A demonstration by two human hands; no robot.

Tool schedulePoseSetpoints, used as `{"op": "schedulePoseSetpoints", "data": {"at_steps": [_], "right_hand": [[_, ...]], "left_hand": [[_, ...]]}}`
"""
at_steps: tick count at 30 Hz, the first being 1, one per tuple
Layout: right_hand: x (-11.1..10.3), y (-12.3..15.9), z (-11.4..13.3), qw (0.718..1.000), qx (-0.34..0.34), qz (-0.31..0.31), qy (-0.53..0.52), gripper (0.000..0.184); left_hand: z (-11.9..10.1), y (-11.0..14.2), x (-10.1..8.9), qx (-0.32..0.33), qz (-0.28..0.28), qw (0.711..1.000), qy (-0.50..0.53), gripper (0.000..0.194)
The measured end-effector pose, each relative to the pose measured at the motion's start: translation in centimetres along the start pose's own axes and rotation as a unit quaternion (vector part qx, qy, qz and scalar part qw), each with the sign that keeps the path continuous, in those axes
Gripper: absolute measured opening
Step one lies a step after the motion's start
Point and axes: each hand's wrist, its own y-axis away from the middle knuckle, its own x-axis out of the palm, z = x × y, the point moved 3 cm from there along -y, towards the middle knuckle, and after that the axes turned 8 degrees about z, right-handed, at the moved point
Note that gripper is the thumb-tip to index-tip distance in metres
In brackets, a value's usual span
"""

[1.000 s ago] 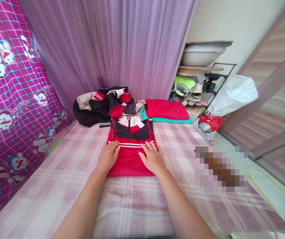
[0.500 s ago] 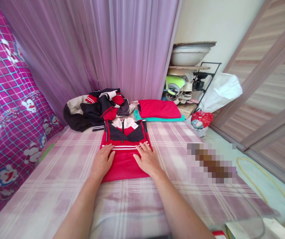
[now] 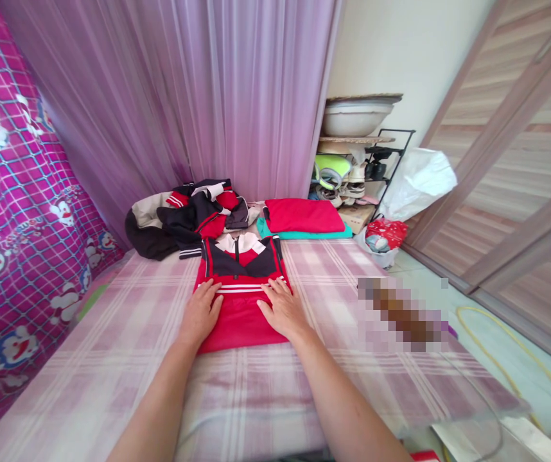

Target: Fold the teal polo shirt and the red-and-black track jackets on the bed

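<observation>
A folded red and black zip jacket [image 3: 243, 321] with a white collar and white stripes lies flat on the plaid bed cover [image 3: 241, 391]. On its left edge rests my left hand [image 3: 201, 311], fingers stretched out and touching the striped band. My right hand [image 3: 282, 310] lies likewise on the right edge, fingers spread. Neither hand grips anything. Just beyond the collar is a loose heap of black, red and white clothes [image 3: 198, 215]. To its right sits a folded red garment [image 3: 304, 216] on top of a folded green one [image 3: 343, 233].
Purple curtains [image 3: 237, 96] hang behind the bed, and a pink cartoon-print cloth [image 3: 29, 244] hangs at the left. A rack [image 3: 395, 173] with shoes and basins stands back right, near plastic bags [image 3: 384, 237]. A blurred-out item [image 3: 403, 314] lies on the bed's right side.
My view has turned slightly to the right, so the scene sits further left. Both hands stay spread on the jacket, with no clear movement over it.
</observation>
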Motion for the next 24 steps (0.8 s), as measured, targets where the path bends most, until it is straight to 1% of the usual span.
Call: {"op": "schedulePoseSetpoints", "data": {"at_steps": [6,10,12,16,18,21,24], "right_hand": [[0.4,-0.2,-0.2,1.0,-0.011,-0.01,-0.003,0.049],[0.6,-0.3,-0.2,1.0,-0.003,-0.005,-0.005,0.05],[0.6,-0.3,-0.4,1.0,0.022,-0.01,-0.003,0.052],[0.3,-0.2,-0.9,0.995,0.102,-0.023,-0.004,0.055],[0.1,-0.2,-1.1,0.992,0.125,-0.018,-0.007,0.052],[-0.6,-0.4,-1.0,0.991,0.137,-0.016,-0.002,0.049],[-1.5,-0.3,-0.7,0.991,0.133,-0.005,0.005,0.046]], "left_hand": [[0.6,0.0,0.7,0.009,-0.029,1.0,-0.001,0.041],[0.5,0.1,0.8,0.007,-0.022,1.0,-0.002,0.042],[0.2,0.2,0.7,-0.011,-0.016,1.0,-0.012,0.041],[-0.8,0.7,0.0,-0.085,-0.003,0.995,-0.055,0.042],[-1.5,0.6,-0.6,-0.1,0.011,0.992,-0.074,0.043],[-2.5,0.3,-1.6,-0.101,0.031,0.99,-0.092,0.043],[-3.1,0.1,-2.6,-0.112,0.051,0.987,-0.1,0.041]]}}
